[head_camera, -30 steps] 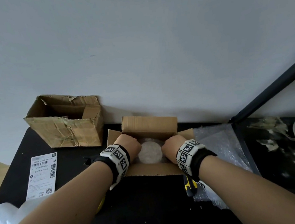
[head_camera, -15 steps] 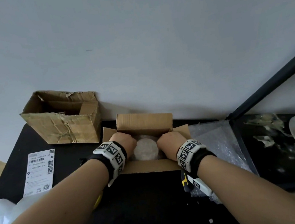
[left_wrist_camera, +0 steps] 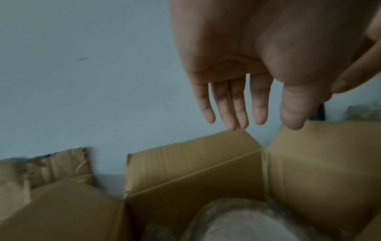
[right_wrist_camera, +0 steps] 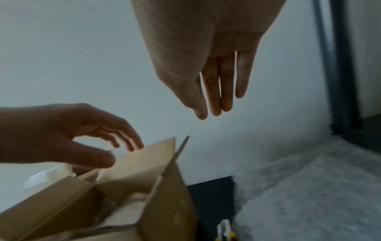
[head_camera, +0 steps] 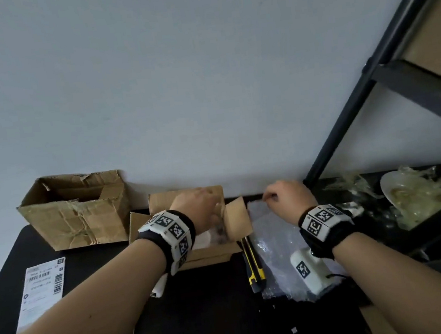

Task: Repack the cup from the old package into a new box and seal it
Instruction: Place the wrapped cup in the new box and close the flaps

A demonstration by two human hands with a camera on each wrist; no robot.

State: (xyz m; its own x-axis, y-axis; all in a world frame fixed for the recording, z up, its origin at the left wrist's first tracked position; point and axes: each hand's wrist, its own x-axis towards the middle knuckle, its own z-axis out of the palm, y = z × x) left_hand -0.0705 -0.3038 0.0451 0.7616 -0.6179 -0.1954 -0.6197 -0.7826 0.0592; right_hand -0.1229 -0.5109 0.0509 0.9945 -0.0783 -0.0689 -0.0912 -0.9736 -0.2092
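Both hands hold nothing: the left hand (head_camera: pixel 196 206) hovers over the new box (head_camera: pixel 210 254) with fingers (left_wrist_camera: pixel 237 106) straight and apart, and the right hand (head_camera: pixel 287 200) — fingers (right_wrist_camera: pixel 224 84) loose — hangs above the bubble wrap (head_camera: pixel 273 246). Inside the box on the worktop (head_camera: pixel 205 321) sits the wrapped cup (left_wrist_camera: pixel 243 223); flaps stand up — unsealed.

Bare forearms; each wrist wears a black strap (head_camera: pixel 331 239) carrying white blocks (head_camera: pixel 172 228) printed with black square markers.

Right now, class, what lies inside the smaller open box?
Inside the smaller open box lies a whitish wrapped bundle. Its wrapping hides whether the cup is within.
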